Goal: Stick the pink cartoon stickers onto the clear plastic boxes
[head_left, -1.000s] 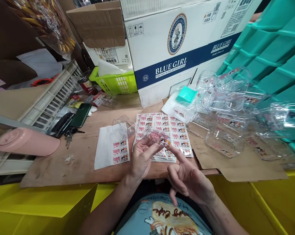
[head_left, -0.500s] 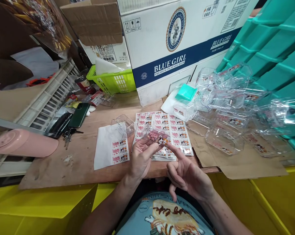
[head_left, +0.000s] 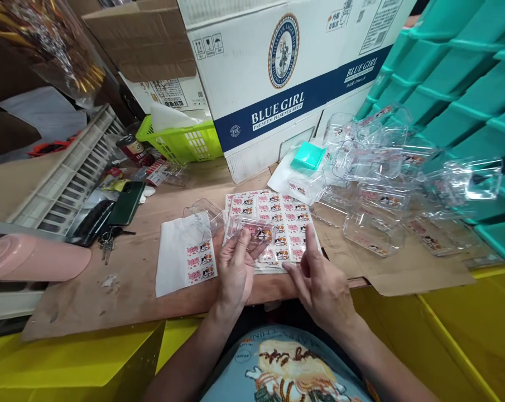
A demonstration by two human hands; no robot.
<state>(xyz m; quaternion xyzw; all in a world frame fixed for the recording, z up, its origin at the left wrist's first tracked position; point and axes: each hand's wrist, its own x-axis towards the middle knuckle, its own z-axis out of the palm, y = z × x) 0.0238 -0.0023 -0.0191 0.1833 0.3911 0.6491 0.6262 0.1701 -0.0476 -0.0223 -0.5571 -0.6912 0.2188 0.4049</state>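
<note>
My left hand (head_left: 235, 271) is closed on a small clear plastic box (head_left: 263, 231) that bears a sticker with pink lettering and cartoon cats. Its thumb presses on the near left end of the box. To the right, my right hand (head_left: 325, 285) is apart from the box, index finger stretched out and thumb spread, with nothing visible in it. Sticker sheets (head_left: 300, 218) printed with rows of the same design lie beneath the hands. A mostly bare backing sheet (head_left: 171, 254) with a few stickers lies to the left, and another clear box (head_left: 204, 215) overlaps its top edge.
Clear boxes with stickers (head_left: 373, 195) are heaped at the right, before stacked teal bins (head_left: 457, 106). A teal packet (head_left: 307, 155) lies by a large beer carton (head_left: 256, 72). Leftward are a green basket (head_left: 185, 142), phone (head_left: 126, 204), keys (head_left: 107, 240) and pink bottle (head_left: 38, 257).
My right hand has turned palm-down and moved away from the box, its index finger now pointing forward. The box remains in my left hand, tilted differently. The view has shifted slightly.
</note>
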